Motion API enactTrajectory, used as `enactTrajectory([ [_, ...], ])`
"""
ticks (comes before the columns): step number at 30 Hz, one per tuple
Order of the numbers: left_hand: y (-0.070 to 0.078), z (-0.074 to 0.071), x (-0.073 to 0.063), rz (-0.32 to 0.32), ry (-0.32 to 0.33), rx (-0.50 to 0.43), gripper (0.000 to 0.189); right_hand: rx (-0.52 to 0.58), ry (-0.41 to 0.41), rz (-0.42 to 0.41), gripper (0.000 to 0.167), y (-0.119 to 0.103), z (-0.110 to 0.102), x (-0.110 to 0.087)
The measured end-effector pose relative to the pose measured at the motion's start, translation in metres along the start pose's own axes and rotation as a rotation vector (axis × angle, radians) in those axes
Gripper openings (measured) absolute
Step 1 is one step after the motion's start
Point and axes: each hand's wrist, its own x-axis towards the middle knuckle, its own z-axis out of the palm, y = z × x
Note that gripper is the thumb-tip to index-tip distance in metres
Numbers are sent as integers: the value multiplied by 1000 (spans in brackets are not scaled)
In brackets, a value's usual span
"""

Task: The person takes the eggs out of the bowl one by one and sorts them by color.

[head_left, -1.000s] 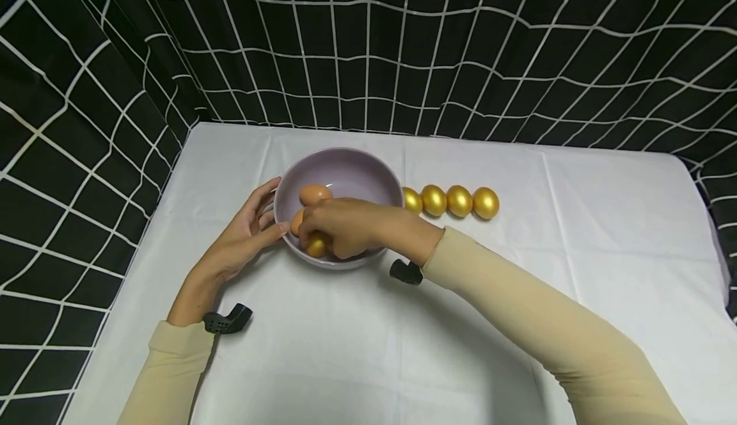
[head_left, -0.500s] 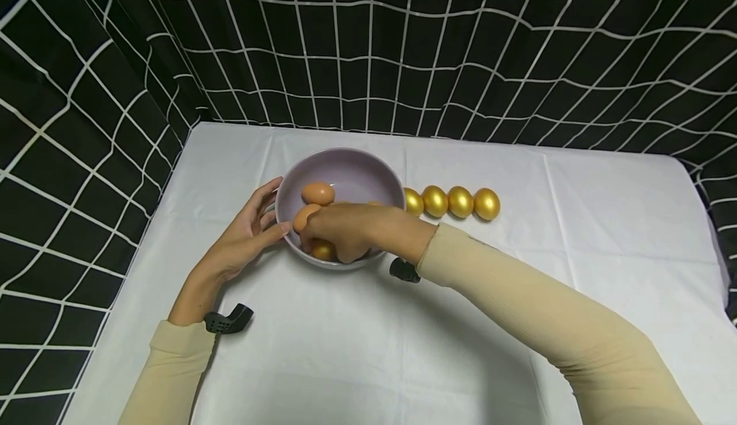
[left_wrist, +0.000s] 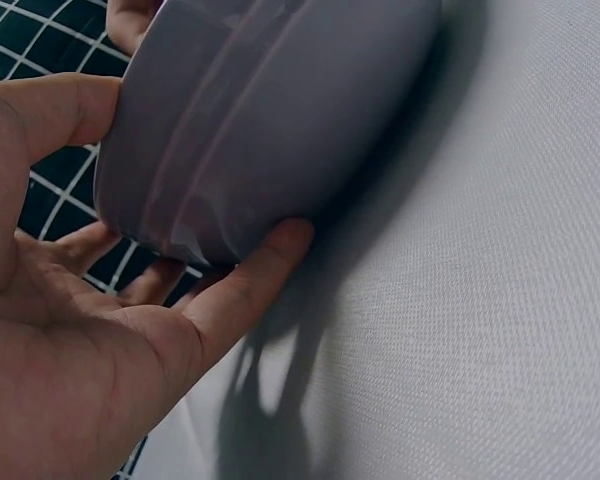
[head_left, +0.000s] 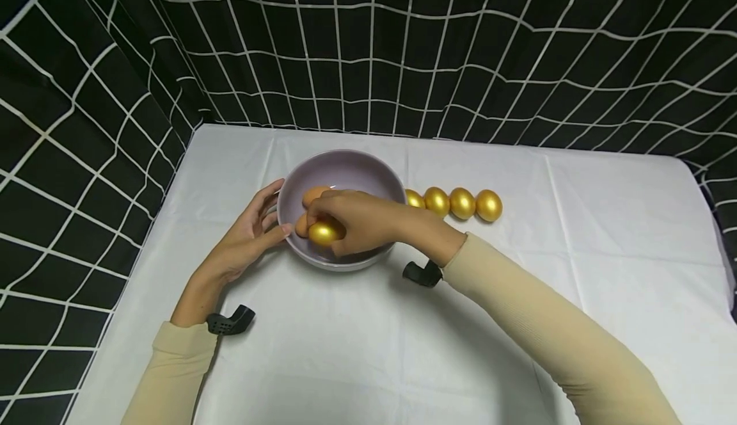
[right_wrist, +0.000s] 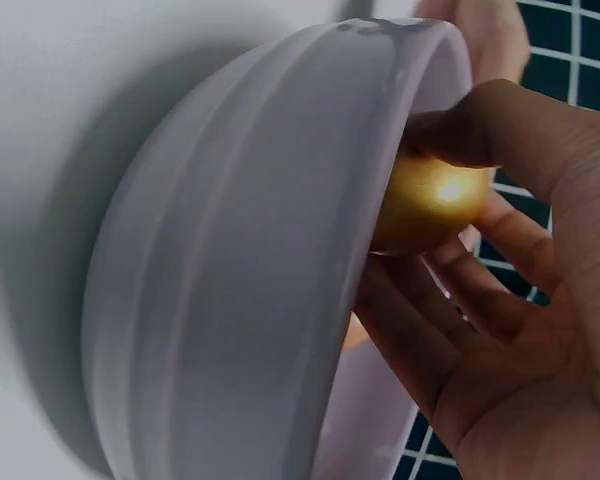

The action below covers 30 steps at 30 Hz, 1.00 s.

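A mauve bowl (head_left: pixel 345 161) stands on the white cloth. My left hand (head_left: pixel 244 239) holds its left side, thumb at the rim and fingers spread along the outer wall, as the left wrist view (left_wrist: pixel 110 370) shows. My right hand (head_left: pixel 363 220) reaches over the bowl and grips a golden egg (head_left: pixel 324 233) between thumb and fingers. In the right wrist view this golden egg (right_wrist: pixel 430 205) sits up at the rim. Brown eggs lie in the bowl, one brown egg (head_left: pixel 313 196) behind the knuckles and another brown egg (head_left: pixel 301 225) beside the golden one. The right hand hides part of the bowl's inside.
Right of the bowl several golden eggs (head_left: pixel 462 203) stand in a row, the nearest partly covered by the rim. A black curtain with white grid lines (head_left: pixel 391 47) hangs along the table's back and left edges. White cloth (head_left: pixel 322 348) covers the table.
My right hand has raised the golden egg from low in the bowl, so more of the egg shows. The right forearm has shifted slightly right. My left hand keeps its place on the bowl.
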Motion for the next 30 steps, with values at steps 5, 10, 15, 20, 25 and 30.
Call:
enactTrajectory([
  [5,-1,0,0,2,8,-3,86,134,118,-48,41,8,2,-10],
  [10,-1,1,0,2,5,-8,86,298,211,-43,38,13,3,-22],
  [15,-1,1,2,12,11,-3,87,425,323,29,39,9,-5,-41],
  [20,-2,2,2,19,12,6,87,567,424,100,43,1,-13,-65],
  [25,-2,2,0,18,18,11,87,614,516,116,42,5,-14,-84],
  [30,-1,2,1,17,16,7,86,642,610,123,43,12,-12,-100],
])
